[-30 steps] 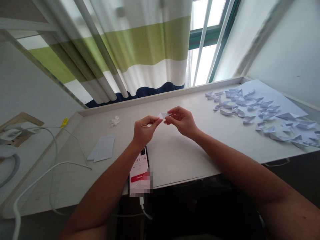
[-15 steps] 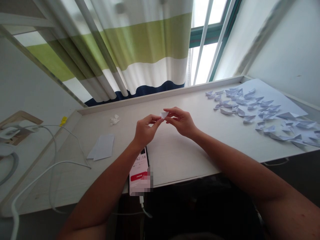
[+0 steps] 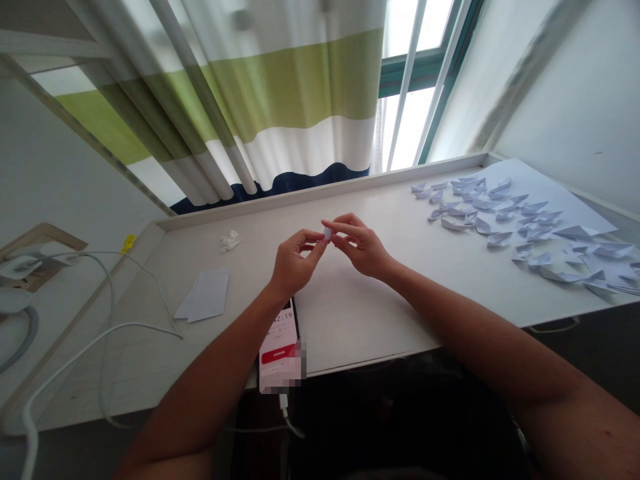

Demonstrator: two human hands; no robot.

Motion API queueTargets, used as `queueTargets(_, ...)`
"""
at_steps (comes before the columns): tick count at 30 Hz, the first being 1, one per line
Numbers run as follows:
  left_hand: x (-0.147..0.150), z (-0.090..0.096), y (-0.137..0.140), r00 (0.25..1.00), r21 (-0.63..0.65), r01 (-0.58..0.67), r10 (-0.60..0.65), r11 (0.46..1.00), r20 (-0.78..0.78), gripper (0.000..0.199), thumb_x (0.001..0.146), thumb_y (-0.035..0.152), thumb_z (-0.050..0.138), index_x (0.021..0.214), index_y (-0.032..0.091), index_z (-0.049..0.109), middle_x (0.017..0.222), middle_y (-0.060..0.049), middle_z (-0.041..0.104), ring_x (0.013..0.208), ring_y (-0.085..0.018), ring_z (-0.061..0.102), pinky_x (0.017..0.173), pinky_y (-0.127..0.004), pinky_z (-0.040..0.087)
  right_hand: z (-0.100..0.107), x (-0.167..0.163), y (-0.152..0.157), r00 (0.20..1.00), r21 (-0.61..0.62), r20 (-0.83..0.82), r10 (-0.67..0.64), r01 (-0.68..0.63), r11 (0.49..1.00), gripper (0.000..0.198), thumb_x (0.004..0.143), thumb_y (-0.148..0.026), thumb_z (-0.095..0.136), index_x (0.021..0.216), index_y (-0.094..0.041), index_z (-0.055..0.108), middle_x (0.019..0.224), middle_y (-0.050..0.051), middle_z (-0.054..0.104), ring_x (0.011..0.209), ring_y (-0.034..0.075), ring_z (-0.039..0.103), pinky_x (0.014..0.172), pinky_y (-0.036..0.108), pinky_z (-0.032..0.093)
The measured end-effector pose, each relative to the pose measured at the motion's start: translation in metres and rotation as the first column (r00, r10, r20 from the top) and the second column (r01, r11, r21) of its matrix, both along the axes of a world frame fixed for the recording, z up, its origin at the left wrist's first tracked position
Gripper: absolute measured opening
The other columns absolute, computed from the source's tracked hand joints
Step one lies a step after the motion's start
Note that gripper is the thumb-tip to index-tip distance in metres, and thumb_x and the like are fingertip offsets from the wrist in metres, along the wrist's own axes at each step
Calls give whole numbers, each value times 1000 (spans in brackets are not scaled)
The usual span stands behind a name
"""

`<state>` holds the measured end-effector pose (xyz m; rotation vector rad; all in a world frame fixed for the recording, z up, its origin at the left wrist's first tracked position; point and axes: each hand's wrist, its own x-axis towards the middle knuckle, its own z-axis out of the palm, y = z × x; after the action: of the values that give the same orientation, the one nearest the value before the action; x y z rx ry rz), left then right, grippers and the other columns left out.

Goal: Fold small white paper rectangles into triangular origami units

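Observation:
A small folded piece of white paper (image 3: 327,233) is held above the middle of the desk, largely covered by fingers. My left hand (image 3: 296,259) pinches it from the left between thumb and fingertips. From the right, my right hand (image 3: 363,247) has its fingers closed on the same paper, the index finger lying along its upper side. Its exact folds are too small to make out. Many folded paper boats (image 3: 483,225) lie spread over the right part of the desk.
White paper sheets (image 3: 207,297) lie at the left, with a crumpled white scrap (image 3: 230,241) behind them. A phone (image 3: 279,347) plugged into a cable rests at the front edge of the desk (image 3: 360,313). White cables (image 3: 135,327) loop over the left side. A large white sheet (image 3: 525,177) lies back right.
The right fingers have moved slightly left and closed further over the folded paper, so less of it shows. The left hand has barely moved.

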<state>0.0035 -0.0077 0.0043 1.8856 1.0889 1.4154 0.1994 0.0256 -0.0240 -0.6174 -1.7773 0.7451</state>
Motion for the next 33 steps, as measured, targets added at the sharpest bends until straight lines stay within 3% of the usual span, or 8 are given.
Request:
queueTargets(5,-1,-3,3,995,-59,-26,31,998,96,22,87,38,88,94,19,81,95,-7,84,87,-21,80,82,-35,67,-3,-2,4,996,-106,-87,13,-22,994,35,101,-47,76,133,-33,76,119,7,72,105,23,74,84,40,70)
queueTargets(12,-2,-4,7,960,-100,48,-18,994,279,22,87,35,88,97,18,79,91,-6,83,88,-21,81,82,-36,67,1,-5,7,949,-262,-308,75,-160,952,40,90,-54,87,108,-24,68,100,4,82,97,23,82,86,40,69)
queueTargets(21,-4,-2,4,999,18,-51,51,999,14,15,90,36,86,94,21,84,113,-9,82,104,-22,78,91,-39,67,2,-5,5,954,-246,-295,44,-120,962,39,89,-52,88,112,-23,73,97,4,83,93,23,83,83,40,70)
queueTargets(25,-7,-1,5,995,-5,-68,68,998,-74,28,89,39,88,109,20,82,108,-8,82,97,-22,78,87,-38,67,2,-7,2,960,-254,-276,55,-128,959,39,88,-52,89,110,-23,76,97,5,84,92,22,82,85,41,71)
queueTargets(28,-8,-2,7,992,-17,-60,57,998,-110,42,89,42,89,125,22,79,107,-8,81,93,-20,77,83,-36,66,1,-8,1,962,-255,-261,73,-142,956,39,87,-52,90,111,-23,78,96,5,83,93,23,81,88,43,70)
queueTargets(33,-8,-5,9,997,-17,1,-2,1000,-71,44,87,42,90,126,23,79,109,-8,80,92,-19,77,82,-34,66,0,-6,1,974,-217,-208,94,-140,966,39,92,-51,86,121,-26,81,108,6,82,100,24,79,94,46,69)
